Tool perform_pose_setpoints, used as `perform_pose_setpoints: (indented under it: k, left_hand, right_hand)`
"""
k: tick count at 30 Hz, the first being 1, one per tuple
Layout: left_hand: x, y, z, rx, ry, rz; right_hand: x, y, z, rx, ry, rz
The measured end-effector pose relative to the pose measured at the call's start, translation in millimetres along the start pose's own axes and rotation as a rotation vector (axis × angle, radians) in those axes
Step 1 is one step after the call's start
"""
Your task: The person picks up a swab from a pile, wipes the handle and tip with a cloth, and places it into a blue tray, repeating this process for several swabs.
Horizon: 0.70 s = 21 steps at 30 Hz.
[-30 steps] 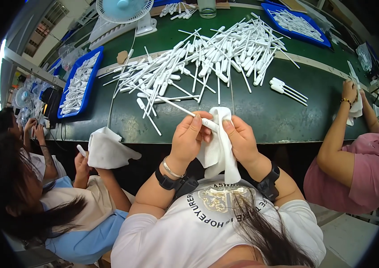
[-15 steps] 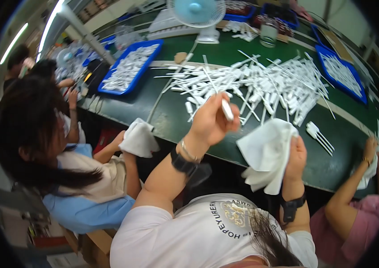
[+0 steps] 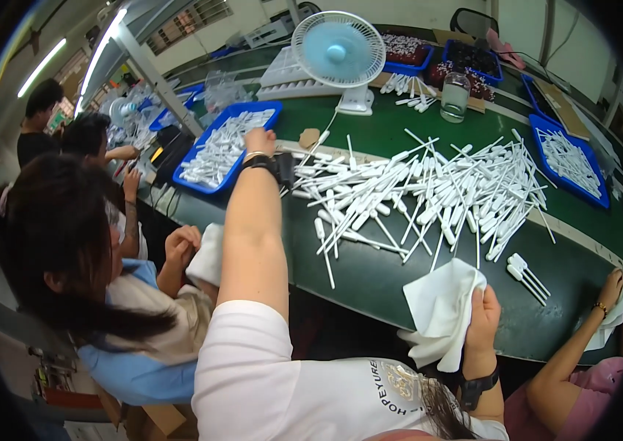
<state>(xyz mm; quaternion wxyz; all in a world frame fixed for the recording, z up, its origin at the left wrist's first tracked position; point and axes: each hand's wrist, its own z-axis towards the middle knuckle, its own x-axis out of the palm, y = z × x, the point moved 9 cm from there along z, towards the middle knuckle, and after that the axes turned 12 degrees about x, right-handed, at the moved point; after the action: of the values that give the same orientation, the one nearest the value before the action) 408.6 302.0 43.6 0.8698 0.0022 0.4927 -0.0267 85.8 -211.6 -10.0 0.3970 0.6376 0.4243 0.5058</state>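
My left arm is stretched far out over the table, and my left hand (image 3: 260, 140) is at the near right edge of the left blue tray (image 3: 276, 117). Its fingers look curled in; whatever is in them is hidden. White sticks with one thick end (image 3: 216, 147) fill that tray. Close to the table's front edge, my right hand (image 3: 482, 316) grips a white cloth (image 3: 440, 301), which hangs down in folds. A big loose pile of the same white sticks (image 3: 436, 195) spreads over the green tabletop in front of me. Several more sticks (image 3: 524, 275) lie together right of the cloth.
Another blue tray of white sticks (image 3: 568, 162) stands at the right. A fan (image 3: 337, 55) and a glass jar (image 3: 455, 99) stand at the back. Co-workers sit close on both sides: one in light blue (image 3: 135, 367) at left, one in pink (image 3: 576, 400) at right, holding a cloth.
My left hand has moved from above the pile, where it held a white stick, left and away to the blue tray. My right hand still holds the cloth. The view has tilted upward.
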Motion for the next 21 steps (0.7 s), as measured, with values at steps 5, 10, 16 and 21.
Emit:
perform_pose_setpoints:
  k: [5,10,16,21]
  left_hand:
    - [-6,19,19,0.015,0.000,0.090]
    - [44,2,39,-0.066,0.016,0.085]
    - [57,-14,29,-0.475,-0.425,-1.048]
    - [-26,-192,-11,-0.244,0.214,-1.477]
  right_hand:
    - [-8,-2,2,0.052,-0.053,-0.057]
    - [-5,-1,7,0.052,-0.089,-0.098]
    - [8,-7,2,0.047,0.019,-0.075]
    - [4,-8,0,0.035,0.003,-0.076]
